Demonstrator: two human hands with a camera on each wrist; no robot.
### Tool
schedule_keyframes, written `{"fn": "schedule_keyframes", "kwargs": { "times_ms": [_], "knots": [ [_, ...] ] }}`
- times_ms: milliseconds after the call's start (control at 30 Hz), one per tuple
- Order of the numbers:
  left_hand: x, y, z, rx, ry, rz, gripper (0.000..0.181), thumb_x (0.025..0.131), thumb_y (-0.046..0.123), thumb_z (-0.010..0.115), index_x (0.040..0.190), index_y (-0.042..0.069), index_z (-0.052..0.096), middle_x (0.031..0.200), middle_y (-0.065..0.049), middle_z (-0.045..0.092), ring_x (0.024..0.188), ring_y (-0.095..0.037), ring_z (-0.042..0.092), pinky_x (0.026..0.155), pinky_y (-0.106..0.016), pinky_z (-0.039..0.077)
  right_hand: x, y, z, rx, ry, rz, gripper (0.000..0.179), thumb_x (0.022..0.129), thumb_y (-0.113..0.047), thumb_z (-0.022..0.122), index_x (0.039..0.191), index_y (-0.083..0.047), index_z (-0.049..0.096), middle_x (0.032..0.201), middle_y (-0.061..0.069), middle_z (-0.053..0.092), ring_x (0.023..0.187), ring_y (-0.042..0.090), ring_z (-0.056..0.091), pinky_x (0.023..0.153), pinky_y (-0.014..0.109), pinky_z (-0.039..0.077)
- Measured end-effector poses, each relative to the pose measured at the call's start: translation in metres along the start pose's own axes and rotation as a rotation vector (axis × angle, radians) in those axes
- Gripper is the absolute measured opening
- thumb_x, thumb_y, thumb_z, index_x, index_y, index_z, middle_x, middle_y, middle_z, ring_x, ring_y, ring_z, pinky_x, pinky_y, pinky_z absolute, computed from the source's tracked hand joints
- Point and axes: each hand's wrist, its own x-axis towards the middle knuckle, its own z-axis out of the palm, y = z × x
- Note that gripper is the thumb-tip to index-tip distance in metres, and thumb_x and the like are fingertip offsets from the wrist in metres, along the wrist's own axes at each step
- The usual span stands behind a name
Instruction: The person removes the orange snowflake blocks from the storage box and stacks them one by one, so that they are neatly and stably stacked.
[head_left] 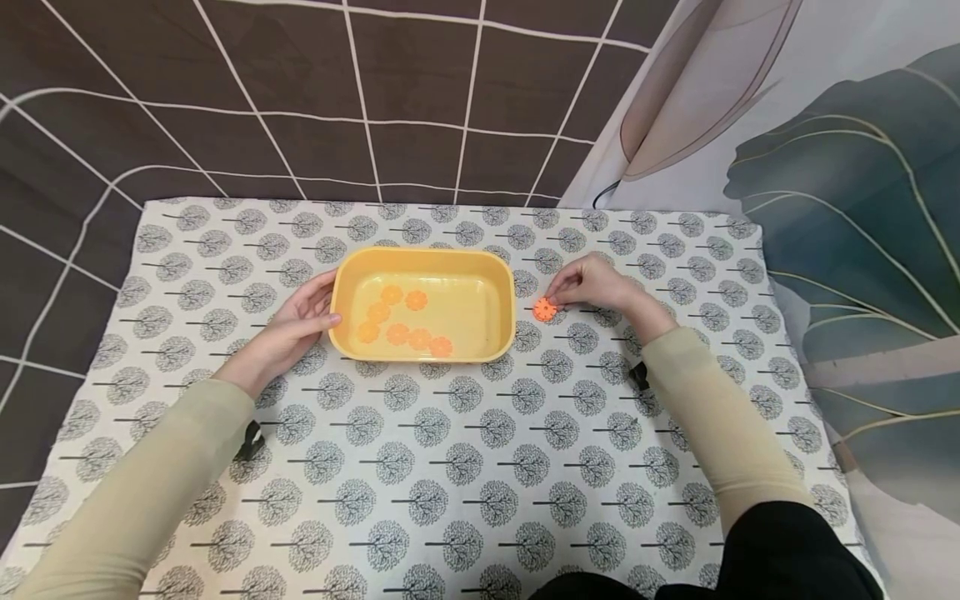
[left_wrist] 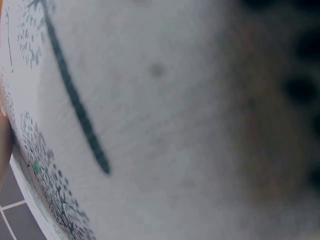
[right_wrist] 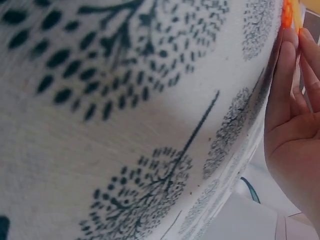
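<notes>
Right hand is pinching an orange piece beside the tub
Left hand is gripping its end, pieces lying inside

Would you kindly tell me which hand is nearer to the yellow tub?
Left: the left hand touches the tub's left end, while the right hand is apart, beyond its right end, pinching an orange disc.

Soft, even light in head view; dim, blurry cloth in left wrist view
</notes>
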Motion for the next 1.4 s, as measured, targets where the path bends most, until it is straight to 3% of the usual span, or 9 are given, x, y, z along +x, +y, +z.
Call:
{"fn": "schedule_keyframes", "kwargs": {
  "times_ms": [133,400,700,867,1033,1233,1400],
  "knots": [
    [0.001,0.000,-0.001,0.004,0.000,-0.003,0.078,0.099,-0.005,0.062,0.167,0.010,0.027,0.178,-0.016,0.013,0.155,-0.010,0.033,0.129,-0.019,0.032,0.001,0.002,0.001,-0.006,0.005,0.003,0.014,0.089,0.000,0.081,0.101,0.007,0.078,0.090,0.016,0.082,0.069,0.002,0.070,0.067,0.015,0.061],
    [0.001,0.001,0.000,-0.002,0.002,0.007,0.078,0.098,-0.004,0.063,0.166,0.010,0.029,0.177,-0.015,0.016,0.141,0.004,0.045,0.128,-0.018,0.034,0.001,0.001,0.004,-0.027,0.021,0.031,0.016,0.089,-0.004,0.083,0.102,0.005,0.079,0.091,0.014,0.082,0.070,0.002,0.067,0.067,0.014,0.058],
    [-0.001,0.002,0.001,-0.005,0.009,-0.013,0.078,0.099,-0.003,0.064,0.167,0.011,0.028,0.178,-0.015,0.013,0.160,-0.018,0.027,0.132,-0.022,0.029,0.002,0.001,0.004,-0.054,0.026,0.027,0.017,0.088,-0.006,0.085,0.101,0.002,0.080,0.089,0.011,0.082,0.069,0.001,0.065,0.066,0.014,0.057],
    [0.000,0.001,0.001,-0.006,0.008,-0.009,0.078,0.099,-0.003,0.063,0.167,0.011,0.028,0.177,-0.014,0.015,0.154,-0.010,0.034,0.130,-0.020,0.031,0.002,0.000,0.002,-0.050,0.024,0.033,0.016,0.089,-0.007,0.084,0.102,0.001,0.080,0.087,0.004,0.081,0.071,0.004,0.066,0.068,0.015,0.057],
    [0.000,0.000,0.001,-0.005,0.005,-0.009,0.078,0.099,-0.003,0.063,0.167,0.012,0.028,0.178,-0.014,0.015,0.157,-0.015,0.031,0.131,-0.021,0.031,0.001,-0.011,-0.001,-0.037,0.064,0.042,0.016,0.091,-0.009,0.082,0.104,0.000,0.079,0.089,0.004,0.080,0.075,0.008,0.067,0.069,0.016,0.057],
    [-0.001,0.000,0.000,-0.006,-0.002,0.003,0.078,0.098,-0.005,0.062,0.167,0.013,0.029,0.178,-0.014,0.015,0.143,0.004,0.043,0.129,-0.019,0.032,0.006,-0.031,-0.004,-0.021,0.102,-0.027,0.014,0.091,-0.005,0.081,0.104,0.001,0.078,0.097,0.010,0.081,0.080,0.004,0.070,0.077,0.015,0.061],
    [0.000,0.000,0.000,-0.008,-0.004,0.009,0.077,0.098,-0.006,0.061,0.166,0.013,0.030,0.178,-0.014,0.015,0.139,0.007,0.045,0.129,-0.019,0.032,0.014,-0.052,-0.005,-0.031,0.103,-0.099,0.012,0.091,-0.004,0.081,0.102,0.000,0.079,0.097,0.010,0.082,0.081,0.004,0.071,0.077,0.016,0.063]
  ]
}}
